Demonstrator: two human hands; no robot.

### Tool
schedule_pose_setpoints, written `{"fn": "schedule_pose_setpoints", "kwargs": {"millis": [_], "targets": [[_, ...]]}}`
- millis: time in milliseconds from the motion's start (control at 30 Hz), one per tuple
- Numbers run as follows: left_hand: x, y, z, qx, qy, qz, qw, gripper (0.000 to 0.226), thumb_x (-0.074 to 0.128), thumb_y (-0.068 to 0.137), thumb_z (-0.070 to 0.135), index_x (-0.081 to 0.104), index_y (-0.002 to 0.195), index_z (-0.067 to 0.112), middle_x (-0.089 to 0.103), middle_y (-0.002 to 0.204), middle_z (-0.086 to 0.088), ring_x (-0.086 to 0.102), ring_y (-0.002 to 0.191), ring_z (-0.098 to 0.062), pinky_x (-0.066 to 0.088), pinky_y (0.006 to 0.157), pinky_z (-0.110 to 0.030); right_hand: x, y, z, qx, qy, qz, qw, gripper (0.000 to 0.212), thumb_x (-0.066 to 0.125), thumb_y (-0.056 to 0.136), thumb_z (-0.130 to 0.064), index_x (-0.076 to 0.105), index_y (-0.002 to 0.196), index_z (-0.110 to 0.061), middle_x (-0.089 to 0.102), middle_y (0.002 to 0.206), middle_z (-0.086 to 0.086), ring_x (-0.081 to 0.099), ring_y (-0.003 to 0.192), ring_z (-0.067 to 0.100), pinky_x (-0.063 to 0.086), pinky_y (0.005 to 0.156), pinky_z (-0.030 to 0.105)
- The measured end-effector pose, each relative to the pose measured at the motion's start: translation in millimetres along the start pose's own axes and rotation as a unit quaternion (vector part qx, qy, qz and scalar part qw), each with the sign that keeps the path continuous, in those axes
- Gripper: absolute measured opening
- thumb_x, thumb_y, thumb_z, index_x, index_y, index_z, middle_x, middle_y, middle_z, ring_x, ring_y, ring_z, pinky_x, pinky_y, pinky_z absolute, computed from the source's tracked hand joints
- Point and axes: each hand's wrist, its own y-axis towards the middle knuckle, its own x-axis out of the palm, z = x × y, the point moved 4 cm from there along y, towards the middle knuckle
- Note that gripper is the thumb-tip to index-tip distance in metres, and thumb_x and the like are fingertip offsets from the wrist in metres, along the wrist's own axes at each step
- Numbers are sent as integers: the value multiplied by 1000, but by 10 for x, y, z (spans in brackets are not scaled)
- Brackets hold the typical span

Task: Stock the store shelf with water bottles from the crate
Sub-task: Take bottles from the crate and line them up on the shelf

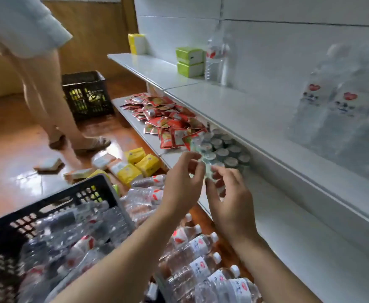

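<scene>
A black crate (pixel 96 186) at the lower left holds several clear water bottles (pixel 78 243). More bottles (pixel 201 256) lie on the floor beside it. My left hand (pixel 183 182) and my right hand (pixel 231 197) meet in front of the lower shelf (pixel 172 157), both pinching a small clear bottle (pixel 204 165) that is blurred. Behind it a block of grey-capped bottles (pixel 225 149) stands on that shelf. On the upper shelf (pixel 233 110), large water bottles (pixel 340 110) stand at the right and one (pixel 219 60) further back.
Red snack packets (pixel 164 119) are heaped on the lower shelf. Green boxes (pixel 190 62) and a yellow pack (pixel 137 43) sit on the upper shelf. Yellow packs (pixel 135 165) litter the floor. A person's legs (pixel 54 110) stand by a second black crate (pixel 87 95).
</scene>
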Motion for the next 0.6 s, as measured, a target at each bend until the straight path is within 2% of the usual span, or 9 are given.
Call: {"fn": "schedule_pose_setpoints", "kwargs": {"millis": [100,167,267,400,500,533,600], "targets": [[-711,-207,-571,-70,64,25,995,8,60,97,27,63,103,23,69,83,11,65,79,0,52,74,-26,654,-323,-213,-24,45,-117,992,25,61,97,-26,65,121,-19,62,109,-11,60,96,4,54,83,26],[-1164,-371,-867,-120,102,30,987,12,58,98,32,65,103,24,71,88,8,67,84,-6,54,77,-31,1026,-517,-372,-44,58,-187,980,23,60,96,-26,67,117,-18,66,108,-6,63,98,11,54,83,31],[-1737,-629,-1186,-205,137,11,969,14,54,100,32,65,105,25,73,92,6,69,86,-13,57,79,-37,1514,-783,-602,-54,69,-294,952,26,57,93,-27,67,116,-19,66,108,-3,62,98,14,52,84,30],[-2286,-909,-1415,-286,151,19,946,16,48,103,21,63,105,24,74,86,3,72,82,-17,58,73,-39,1906,-1037,-785,-22,30,-401,915,38,53,99,-29,57,134,-17,61,125,1,58,112,17,40,88,21],[-2527,-1159,-1584,-355,142,22,924,19,45,103,17,61,114,20,75,91,0,72,83,-14,55,61,-27,2083,-1207,-822,26,-14,-474,880,43,49,102,-29,46,143,-17,56,135,3,55,119,20,44,94,30],[-2568,-1241,-1652,-373,138,22,917,19,45,103,15,60,115,17,75,92,-1,73,84,-15,56,62,-26,2140,-1292,-834,34,-32,-500,865,46,49,102,-29,43,146,-16,55,137,3,54,122,22,45,97,33],[-2598,-1361,-1809,-392,134,25,910,21,46,102,12,60,117,13,74,92,-3,73,86,-17,61,74,-35,2269,-1480,-818,34,-77,-537,839,47,49,101,-26,39,147,-15,53,138,5,52,125,24,44,99,35]]}}
